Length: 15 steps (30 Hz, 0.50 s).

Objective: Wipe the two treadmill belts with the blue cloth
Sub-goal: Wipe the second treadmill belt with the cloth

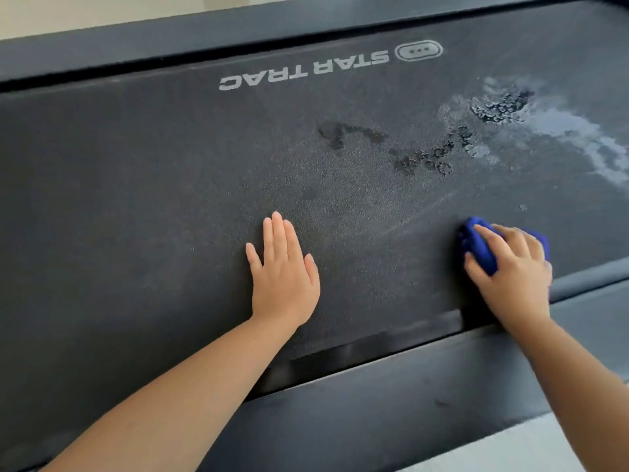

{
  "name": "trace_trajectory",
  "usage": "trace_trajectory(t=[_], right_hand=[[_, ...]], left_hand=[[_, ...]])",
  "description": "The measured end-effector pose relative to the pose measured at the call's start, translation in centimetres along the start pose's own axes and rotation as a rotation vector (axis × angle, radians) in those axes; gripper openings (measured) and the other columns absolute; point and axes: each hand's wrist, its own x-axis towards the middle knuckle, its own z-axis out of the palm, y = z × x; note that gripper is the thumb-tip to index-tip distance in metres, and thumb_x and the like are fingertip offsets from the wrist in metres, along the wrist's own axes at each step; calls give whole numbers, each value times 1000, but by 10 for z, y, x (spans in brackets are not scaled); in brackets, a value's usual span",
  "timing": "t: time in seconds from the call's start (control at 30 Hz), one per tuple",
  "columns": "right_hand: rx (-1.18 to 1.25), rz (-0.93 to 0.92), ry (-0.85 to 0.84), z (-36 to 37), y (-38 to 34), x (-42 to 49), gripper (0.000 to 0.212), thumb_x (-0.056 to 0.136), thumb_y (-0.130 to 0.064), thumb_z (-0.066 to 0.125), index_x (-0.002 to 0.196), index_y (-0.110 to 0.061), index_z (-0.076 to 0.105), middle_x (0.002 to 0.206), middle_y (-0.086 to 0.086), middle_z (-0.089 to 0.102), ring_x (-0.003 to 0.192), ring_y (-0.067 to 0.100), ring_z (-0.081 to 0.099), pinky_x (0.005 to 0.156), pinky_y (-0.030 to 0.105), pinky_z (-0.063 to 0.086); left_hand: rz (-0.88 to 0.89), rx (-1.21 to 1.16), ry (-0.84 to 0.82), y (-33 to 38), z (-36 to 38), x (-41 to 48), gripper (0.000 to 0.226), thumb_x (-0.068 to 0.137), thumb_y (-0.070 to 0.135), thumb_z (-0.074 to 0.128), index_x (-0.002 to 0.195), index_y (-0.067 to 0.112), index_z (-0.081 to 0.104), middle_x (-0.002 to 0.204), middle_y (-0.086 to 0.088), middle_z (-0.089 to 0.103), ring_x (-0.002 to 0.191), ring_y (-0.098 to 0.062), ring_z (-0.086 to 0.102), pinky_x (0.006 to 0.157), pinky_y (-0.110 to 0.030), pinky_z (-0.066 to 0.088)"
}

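Only 1 treadmill belt (170, 172) is seen, marked by the STAR TRAC logo (304, 71). Wet, foamy residue (497, 107) is seen below and right of that logo, so overlapping strokes with even pressure are best carried into it. The left hand (284, 267) is laid flat, fingers straight, below the logo, while the right hand (510, 267), farther right of the logo, is curled over the bunched blue cloth (476, 248), which is pressed beneath its palm and shows beyond its fingertips.

Blue cloth (476, 248); dark grey, perhaps speckled belt (136, 199).
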Motion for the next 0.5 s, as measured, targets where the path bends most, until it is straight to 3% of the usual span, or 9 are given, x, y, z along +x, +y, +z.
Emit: trace_trajectory(t=[0.07, 0.13, 0.2, 0.27, 0.33, 0.4, 0.5], right_hand=[[13, 26, 43, 4, -21, -10, 57, 76, -47, 40, 115, -13, 66, 119, 12, 61, 115, 31, 44, 79, 57, 42], [34, -128, 43, 8, -54, -28, 51, 75, -43, 45, 113, -16, 66, 117, 9, 62, 114, 30, 45, 76, 54, 43], [62, -313, 7, 18, -88, -47, 47, 72, -42, 49, 113, -22, 64, 118, 6, 63, 115, 28, 47, 78, 51, 43], [77, -399, 8, 28, -112, -52, 45, 72, -41, 49, 111, -24, 64, 118, 4, 63, 116, 29, 47, 79, 51, 43], [74, -440, -9, 32, -123, -47, 44, 72, -40, 48, 109, -23, 67, 116, 4, 64, 115, 29, 47, 79, 53, 44], [82, -505, -31, 36, -125, -39, 45, 72, -41, 49, 108, -23, 69, 116, 4, 64, 115, 28, 47, 79, 53, 45], [107, -575, -8, 44, -135, -24, 44, 72, -42, 49, 107, -24, 70, 115, 3, 65, 114, 28, 48, 78, 53, 46]], left_hand=[[-10, 22, 27, -1, 1, 1, 63, 93, 33, 8, 147, 0, 12, 155, -17, 6, 144, -28, 5, 111, -53, 16], [-18, -10, 33, 0, 4, -1, 62, 94, 33, 14, 146, -1, 18, 155, -17, 12, 143, -29, 11, 109, -54, 20], [9, -80, 91, -4, 5, 1, 60, 90, 31, 22, 137, -3, 38, 147, -19, 34, 136, -31, 32, 101, -55, 33], [63, -126, 170, -11, 1, 11, 54, 85, 26, 30, 123, -4, 54, 132, -20, 51, 122, -34, 50, 90, -52, 45], [107, -116, 232, -20, -8, 27, 44, 86, 20, 38, 119, -4, 57, 126, -20, 56, 116, -35, 55, 86, -47, 47], [71, -83, 236, -32, -18, 45, 46, 90, 16, 47, 132, -3, 46, 140, -19, 44, 129, -34, 42, 98, -49, 38], [-13, 31, 112, -45, -25, 70, 61, 97, 29, 34, 148, 4, 12, 157, -10, 6, 144, -24, 5, 112, -49, 11]])
